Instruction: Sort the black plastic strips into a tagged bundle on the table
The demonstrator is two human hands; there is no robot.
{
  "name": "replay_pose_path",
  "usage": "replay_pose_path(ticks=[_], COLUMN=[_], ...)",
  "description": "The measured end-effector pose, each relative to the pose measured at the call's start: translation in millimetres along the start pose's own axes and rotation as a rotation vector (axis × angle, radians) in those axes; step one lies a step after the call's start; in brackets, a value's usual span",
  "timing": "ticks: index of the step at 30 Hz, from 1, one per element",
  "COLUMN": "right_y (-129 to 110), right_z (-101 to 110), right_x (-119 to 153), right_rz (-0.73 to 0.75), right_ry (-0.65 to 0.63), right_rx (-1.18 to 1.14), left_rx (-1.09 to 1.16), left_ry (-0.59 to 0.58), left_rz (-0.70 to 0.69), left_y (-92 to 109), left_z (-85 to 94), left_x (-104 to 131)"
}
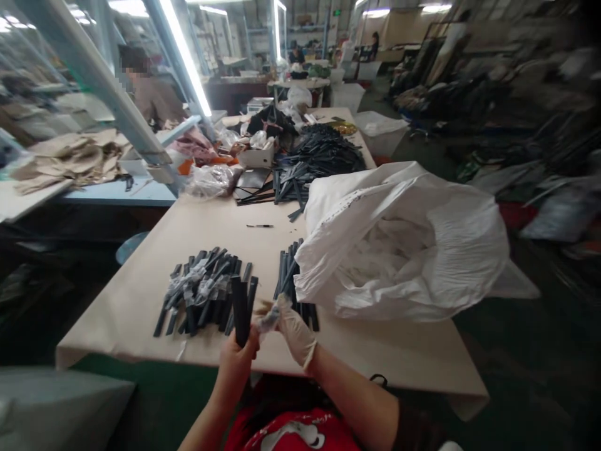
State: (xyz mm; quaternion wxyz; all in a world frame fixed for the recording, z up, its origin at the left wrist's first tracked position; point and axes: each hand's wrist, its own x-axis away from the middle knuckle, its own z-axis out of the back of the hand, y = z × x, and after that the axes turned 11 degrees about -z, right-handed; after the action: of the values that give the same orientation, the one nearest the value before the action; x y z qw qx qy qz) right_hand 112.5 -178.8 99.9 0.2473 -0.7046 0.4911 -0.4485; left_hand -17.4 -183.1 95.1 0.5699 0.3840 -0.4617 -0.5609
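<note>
Left hand point(238, 356) gripping dark strips point(241, 313), gloved right hand point(295, 333) pinching what looks like crumpled film point(268, 321) beside it, I judge this partway — wrapped bundles point(203, 291) ahead of my left hand look finished, the loose heap point(326, 150) far beyond both hands doesn't.

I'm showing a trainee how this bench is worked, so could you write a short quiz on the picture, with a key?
1. True or false: the left hand holds dark strips.
2. Which hand is gloved?
3. Where is the large white sack?
A) under the table
B) on the table
C) in the left hand

Key:
1. True.
2. The right hand; the left is bare.
3. B.
</note>
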Motion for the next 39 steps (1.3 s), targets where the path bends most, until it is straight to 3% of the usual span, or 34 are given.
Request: replay_pose_path(ticks=[3, 5, 8, 11, 14, 18, 21, 25, 31, 35, 39], right_y=[-24, -49, -85, -113, -137, -153, -150, -146, -160, -158, -158], right_z=[34, 71, 135, 192, 227, 245, 252, 260, 262, 263, 266], right_x=[-8, -6, 3, 13, 13, -3, -10, 10, 67, 90, 88], right_rz=[0.054, 0.201, 0.391, 0.293, 0.028, -0.318, -0.41, -0.215, 0.073, 0.152, 0.153], right_ry=[0.216, 0.405, 0.865, 1.174, 1.321, 1.231, 1.061, 0.917, 0.849, 0.837, 0.881], right_rx=[0.144, 0.405, 0.972, 1.344, 1.452, 1.48, 1.416, 1.321, 1.139, 1.139, 1.261], left_rx=[-0.192, -0.327, -0.535, -0.643, -0.523, -0.444, -0.348, -0.215, -0.063, 0.101, 0.178], left_ry=[0.058, 0.106, 0.095, 0.116, 0.15, 0.044, -0.024, -0.124, -0.319, -0.424, -0.383], left_rz=[0.002, 0.016, 0.084, 0.12, 0.086, 0.004, -0.104, -0.174, -0.225, -0.198, -0.161], left_y=[-34, -59, -93, -110, -101, -60, -30, 2, 50, 76, 89], left_z=[14.2, 23.4, 39.6, 58.3, 64.1, 33.0, -4.0, -43.1, -98.8, -145.5, -180.0], left_x=[-46, -79, -117, -130, -123, -100, -78, -43, -1, 8, 6])
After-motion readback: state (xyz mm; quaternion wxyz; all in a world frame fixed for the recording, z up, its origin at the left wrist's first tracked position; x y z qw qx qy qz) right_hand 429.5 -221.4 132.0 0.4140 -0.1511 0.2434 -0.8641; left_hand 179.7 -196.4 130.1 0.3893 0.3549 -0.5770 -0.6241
